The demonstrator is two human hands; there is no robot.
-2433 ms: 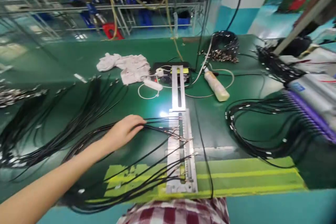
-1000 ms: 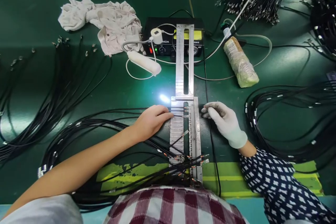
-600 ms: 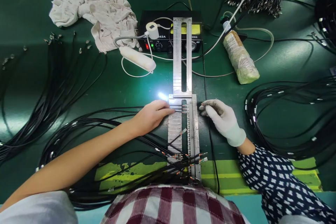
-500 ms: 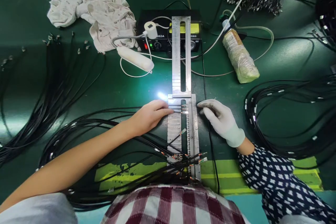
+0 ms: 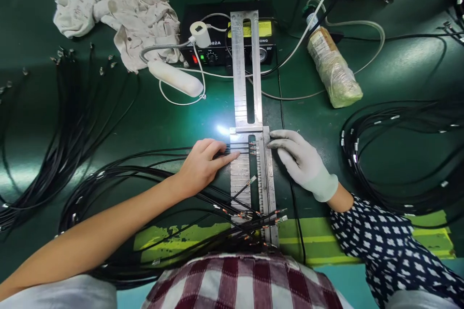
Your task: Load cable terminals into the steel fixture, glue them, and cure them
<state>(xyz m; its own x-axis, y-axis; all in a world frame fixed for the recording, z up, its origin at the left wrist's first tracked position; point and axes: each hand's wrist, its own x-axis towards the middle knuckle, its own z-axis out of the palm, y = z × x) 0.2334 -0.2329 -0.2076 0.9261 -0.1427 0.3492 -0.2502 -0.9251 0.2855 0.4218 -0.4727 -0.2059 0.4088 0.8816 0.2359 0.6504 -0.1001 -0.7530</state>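
Observation:
A slotted metal fixture [image 5: 240, 169] with ruled marks lies upright in front of me. Several thin black cables [image 5: 243, 148] cross its upper part, their small connector ends [image 5: 254, 147] side by side at the slot's right edge. My bare left hand [image 5: 205, 161] is at the fixture's left side, closed around a cable, thumb stretched along it onto the metal; its other fingers are partly hidden. My right hand [image 5: 302, 161], in a white glove with dark-stained fingertips, rests at the fixture's right rail, fingers apart and holding nothing. Lower down, more stripped cable ends [image 5: 250, 216] lie across the fixture.
Behind the fixture stands a black control box [image 5: 217, 53]. A white lamp [image 5: 176, 78] shines onto the work. Crumpled white gloves [image 5: 137, 19] lie back left, a wrapped bottle [image 5: 335, 72] back right. Cable bundles flank both sides, one coiled [image 5: 353, 154] at right.
My left thumb and index finger have spread somewhat along the cables. My right fingers have straightened and moved left against the rail. The view has shifted slightly.

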